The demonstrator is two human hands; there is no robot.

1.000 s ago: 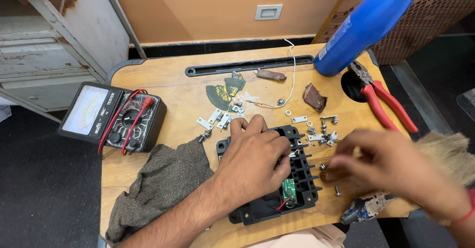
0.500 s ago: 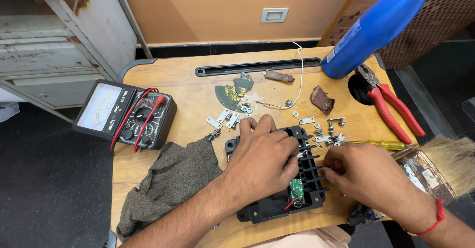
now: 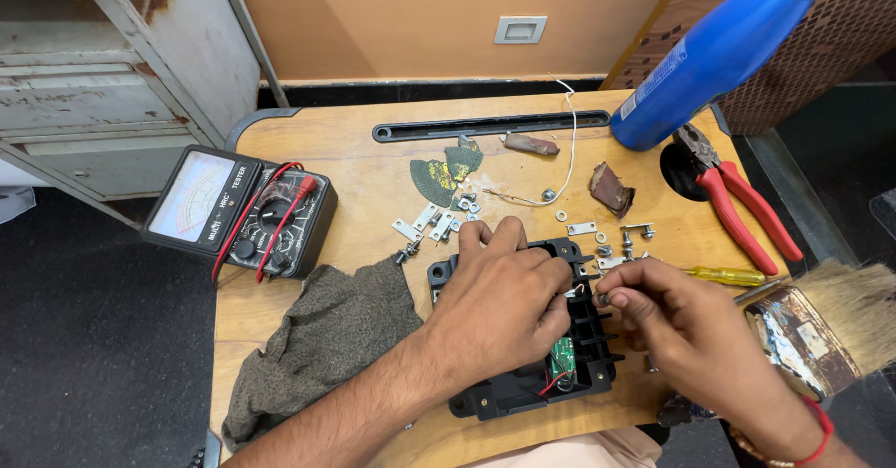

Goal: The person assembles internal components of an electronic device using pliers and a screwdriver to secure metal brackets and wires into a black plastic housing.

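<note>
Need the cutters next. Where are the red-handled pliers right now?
In the head view the red-handled pliers lie at the table's far right edge, just below the base of the blue bottle and above the yellow screwdriver, clear of both hands.

Two hands were counted, a left hand (image 3: 499,305) and a right hand (image 3: 695,333), over one black plastic housing (image 3: 523,389). One analogue meter (image 3: 238,211), one grey cloth (image 3: 322,337), one blue bottle (image 3: 714,53), one pair of red-handled pliers (image 3: 737,197), one yellow-handled screwdriver (image 3: 723,275) and one paintbrush (image 3: 821,323) were seen on the table (image 3: 355,151). Small metal brackets (image 3: 427,221) and screws were scattered (too small to be counted exactly).
</note>
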